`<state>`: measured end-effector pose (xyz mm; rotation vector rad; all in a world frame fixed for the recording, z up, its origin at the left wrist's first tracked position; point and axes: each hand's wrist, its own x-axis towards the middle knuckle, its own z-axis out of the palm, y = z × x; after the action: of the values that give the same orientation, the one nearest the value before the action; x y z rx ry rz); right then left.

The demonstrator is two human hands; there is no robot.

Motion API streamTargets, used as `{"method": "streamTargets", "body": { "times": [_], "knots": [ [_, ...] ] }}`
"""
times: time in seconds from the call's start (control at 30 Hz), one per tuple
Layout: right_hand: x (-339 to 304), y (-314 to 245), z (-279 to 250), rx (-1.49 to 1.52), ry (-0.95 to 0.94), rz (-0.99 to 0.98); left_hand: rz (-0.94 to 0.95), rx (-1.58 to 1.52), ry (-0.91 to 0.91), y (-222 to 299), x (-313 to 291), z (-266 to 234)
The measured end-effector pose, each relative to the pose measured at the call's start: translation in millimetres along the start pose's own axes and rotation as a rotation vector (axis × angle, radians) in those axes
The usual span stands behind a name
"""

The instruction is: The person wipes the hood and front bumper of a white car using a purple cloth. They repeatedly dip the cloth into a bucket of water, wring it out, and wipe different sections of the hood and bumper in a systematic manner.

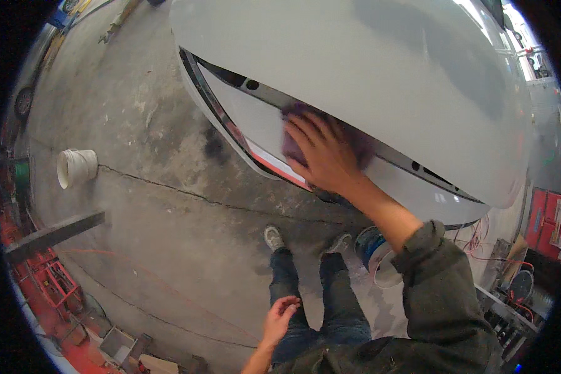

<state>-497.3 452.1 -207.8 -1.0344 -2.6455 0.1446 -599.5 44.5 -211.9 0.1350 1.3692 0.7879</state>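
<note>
My right hand (323,149) presses a purple cloth (355,144) against the pale grey car body (417,81), over the long dark-edged recess along its near edge. The fingers are spread over the cloth, which bunches out on both sides of the hand and is slightly blurred. Under the palm, the contact with the panel is hidden. Lower down, my left hand (280,318) hangs in front of my thigh, away from the car. Its fingers are curled in, and nothing shows in them.
A white bucket (78,167) lies tipped on the concrete floor at the left. By my right foot stand more buckets (386,268). A dark beam (56,237) juts in over red equipment (50,280) at the left. Hoses and a red cabinet (545,224) are at the right.
</note>
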Motion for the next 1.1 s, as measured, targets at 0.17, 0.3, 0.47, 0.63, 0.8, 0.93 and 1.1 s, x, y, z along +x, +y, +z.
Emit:
{"method": "streamTargets", "body": {
  "times": [0.17,0.3,0.47,0.63,0.8,0.93,1.1],
  "knots": [
    [127,-39,63,0.13,0.187,0.01,0.005,-0.018,0.098,5,-8,-28],
    [216,-64,119,0.116,-0.019,0.182,-0.043,0.048,0.188,3,-8,-50],
    [269,-82,173,-0.152,-0.029,0.295,-0.04,0.054,0.285,-11,-10,-68],
    [163,-55,133,-0.231,0.06,-0.087,0.003,0.257,0.065,-10,2,-63],
    [-5,-4,41,-0.1,0.252,-0.058,0.101,0.451,-0.04,2,15,-17],
    [-138,66,-20,-0.077,0.256,0.039,0.048,0.555,-0.109,12,18,41],
    [-294,159,-94,-0.093,0.062,0.18,0.034,0.725,-0.214,6,28,93]
  ]
}}
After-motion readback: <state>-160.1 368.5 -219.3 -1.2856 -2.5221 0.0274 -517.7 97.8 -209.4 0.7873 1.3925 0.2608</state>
